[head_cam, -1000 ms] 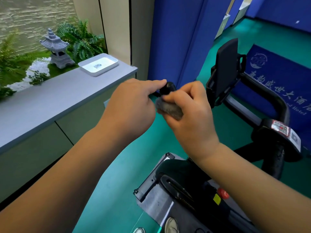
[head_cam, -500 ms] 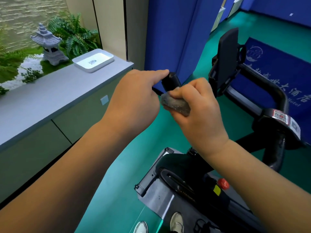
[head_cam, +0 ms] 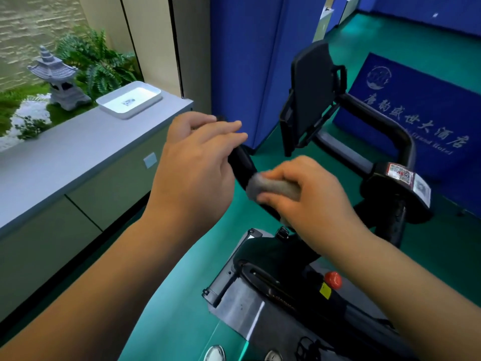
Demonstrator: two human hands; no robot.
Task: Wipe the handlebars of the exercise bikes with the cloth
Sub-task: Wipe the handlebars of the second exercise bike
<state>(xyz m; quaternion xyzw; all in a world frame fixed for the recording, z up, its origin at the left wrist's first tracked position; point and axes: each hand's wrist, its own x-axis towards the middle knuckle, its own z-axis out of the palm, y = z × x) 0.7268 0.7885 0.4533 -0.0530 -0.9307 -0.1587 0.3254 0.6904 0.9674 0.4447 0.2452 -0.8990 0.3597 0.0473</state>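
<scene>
The exercise bike's black left handlebar runs from its tip at centre down toward me. My right hand is closed around a grey cloth, wrapped over the bar partway down from the tip. My left hand hovers over the bar's upper end with fingers loosely spread; the tip is mostly hidden behind it, and whether it touches the bar is unclear. The right handlebar curves at right, and a black console stands between the two bars.
A grey counter with a white tray runs along the left, backed by plants and a stone lantern. A blue partition stands behind the bike. A blue mat lies on the green floor. The bike's body with a red knob is below.
My right hand has slid the cloth down the handlebar toward me, baring the upper part of the bar. My left hand has opened its fingers over the tip.
</scene>
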